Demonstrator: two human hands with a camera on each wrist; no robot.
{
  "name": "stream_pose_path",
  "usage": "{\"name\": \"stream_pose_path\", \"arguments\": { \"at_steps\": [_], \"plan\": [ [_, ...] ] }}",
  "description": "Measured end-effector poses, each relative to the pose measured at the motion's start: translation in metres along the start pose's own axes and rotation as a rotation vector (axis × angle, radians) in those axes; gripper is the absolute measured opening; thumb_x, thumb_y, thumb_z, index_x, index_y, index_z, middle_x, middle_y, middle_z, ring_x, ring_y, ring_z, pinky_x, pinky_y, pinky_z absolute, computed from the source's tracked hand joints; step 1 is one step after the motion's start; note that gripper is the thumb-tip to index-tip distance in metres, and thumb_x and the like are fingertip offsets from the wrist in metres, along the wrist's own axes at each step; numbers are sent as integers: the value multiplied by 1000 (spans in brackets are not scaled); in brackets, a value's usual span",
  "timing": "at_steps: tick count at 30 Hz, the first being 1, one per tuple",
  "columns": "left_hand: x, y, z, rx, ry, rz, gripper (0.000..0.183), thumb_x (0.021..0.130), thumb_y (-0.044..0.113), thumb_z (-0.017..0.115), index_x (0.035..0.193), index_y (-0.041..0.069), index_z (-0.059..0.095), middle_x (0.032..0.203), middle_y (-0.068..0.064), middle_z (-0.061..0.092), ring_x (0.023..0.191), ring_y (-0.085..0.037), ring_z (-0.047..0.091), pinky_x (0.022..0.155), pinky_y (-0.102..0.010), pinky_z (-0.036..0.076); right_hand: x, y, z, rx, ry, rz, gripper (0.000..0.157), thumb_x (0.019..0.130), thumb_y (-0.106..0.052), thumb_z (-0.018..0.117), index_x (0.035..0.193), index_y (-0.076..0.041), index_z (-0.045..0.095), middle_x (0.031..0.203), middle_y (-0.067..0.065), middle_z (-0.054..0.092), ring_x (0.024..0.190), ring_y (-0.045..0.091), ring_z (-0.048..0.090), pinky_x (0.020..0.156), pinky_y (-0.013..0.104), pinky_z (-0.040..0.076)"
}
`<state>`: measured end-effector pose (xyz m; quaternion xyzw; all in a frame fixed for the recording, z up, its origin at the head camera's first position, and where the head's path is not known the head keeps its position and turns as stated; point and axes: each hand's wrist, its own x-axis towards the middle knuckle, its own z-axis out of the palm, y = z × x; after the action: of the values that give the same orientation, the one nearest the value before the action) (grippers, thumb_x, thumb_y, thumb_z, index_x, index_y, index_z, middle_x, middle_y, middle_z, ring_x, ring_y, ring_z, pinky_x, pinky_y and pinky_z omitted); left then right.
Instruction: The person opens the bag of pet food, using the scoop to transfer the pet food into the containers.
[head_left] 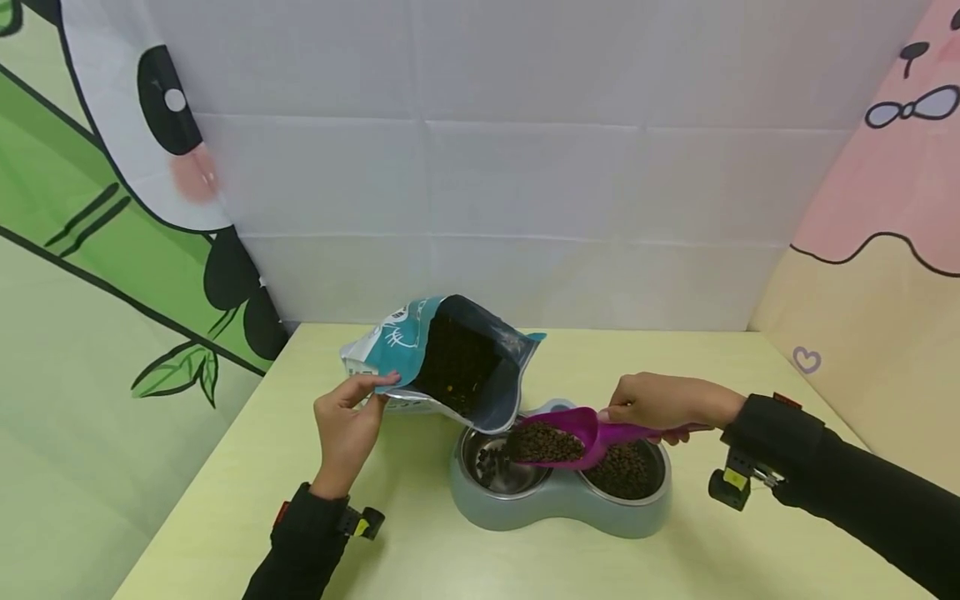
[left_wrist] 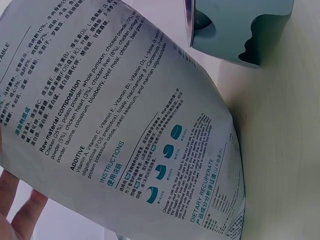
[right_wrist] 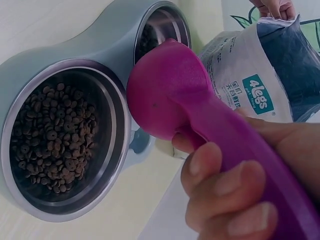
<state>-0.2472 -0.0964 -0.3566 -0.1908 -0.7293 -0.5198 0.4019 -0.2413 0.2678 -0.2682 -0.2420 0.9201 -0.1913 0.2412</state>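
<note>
My left hand point(head_left: 348, 429) pinches the rim of a teal and white pet food bag point(head_left: 405, 342), which is tilted with its mouth facing right and brown kibble inside. My right hand point(head_left: 663, 404) grips the handle of a magenta scoop point(head_left: 592, 433) heaped with kibble. The scoop is over the left bowl point(head_left: 506, 490) of a grey-green double feeder point(head_left: 558, 508); a little kibble lies in that bowl. The right bowl point(right_wrist: 65, 215) holds a large pile of kibble point(right_wrist: 57, 140). Printed text covers the bag's back point(left_wrist: 125, 125) in the left wrist view.
The feeder and bag are on a pale yellow table point(head_left: 405, 533). Behind it hangs a white cloth backdrop point(head_left: 525, 183), with a cartoon panda at the left and a pink figure point(head_left: 892, 183) at the right.
</note>
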Motion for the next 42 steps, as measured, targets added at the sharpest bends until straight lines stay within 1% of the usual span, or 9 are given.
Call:
{"name": "stream_pose_path", "arguments": {
  "at_steps": [5,9,13,18,21,23,29,34,42],
  "plan": [
    [-3,-18,2,10,6,-1,20,75,-11,62,85,5,67,84,-12,67,83,-22,63,80,-20,46,0,-2,-1,-21,2,6,27,94,-28,47,72,-17,59,50,-3,43,36,9,39,34,21,34],
    [-5,-23,2,7,8,-2,21,76,-9,62,87,8,68,85,-11,67,84,-22,63,82,-21,46,2,-3,-3,-51,1,18,28,94,-29,47,72,-17,59,49,-3,43,36,9,39,34,21,33],
    [-4,-21,3,9,3,-4,20,75,-10,62,86,6,68,85,-13,67,83,-24,63,81,-20,46,2,-5,-5,-79,-9,33,26,94,-28,47,73,-18,60,49,-3,44,35,9,39,34,21,34],
    [-1,-4,1,6,0,-4,18,74,-13,61,84,1,66,83,-15,66,82,-24,63,81,-19,46,3,-10,-8,-88,-26,57,23,93,-28,49,76,-20,60,50,-2,46,35,9,40,34,20,34],
    [0,1,0,4,-2,-8,17,74,-13,60,84,0,66,83,-15,66,82,-24,63,81,-20,46,4,-14,-10,-93,-33,79,22,93,-28,49,76,-19,60,51,-1,48,36,10,40,34,20,34],
    [-1,-5,0,1,-1,-16,18,74,-14,60,84,0,66,84,-15,66,82,-25,63,81,-20,46,4,-17,-11,-103,-36,85,22,93,-28,49,76,-18,59,52,0,49,37,10,41,35,20,34],
    [-3,-22,1,-10,11,-4,19,76,-9,62,86,7,68,85,-12,67,83,-23,63,81,-22,47,7,-29,-15,-123,-52,87,25,93,-27,49,74,-15,59,51,-1,47,38,10,41,35,21,34],
    [-2,-21,-1,-7,5,-20,19,76,-8,63,86,8,68,85,-12,67,84,-23,63,80,-22,47,10,-37,-19,-149,-77,96,26,93,-27,48,72,-15,57,51,-1,46,38,10,41,36,21,33],
    [-1,-21,-3,3,0,-29,20,74,-13,61,84,3,67,84,-13,67,83,-22,63,79,-19,46,14,-51,-24,-226,-115,80,29,94,-28,47,70,-16,59,51,-1,45,38,11,42,36,21,35]
  ]
}}
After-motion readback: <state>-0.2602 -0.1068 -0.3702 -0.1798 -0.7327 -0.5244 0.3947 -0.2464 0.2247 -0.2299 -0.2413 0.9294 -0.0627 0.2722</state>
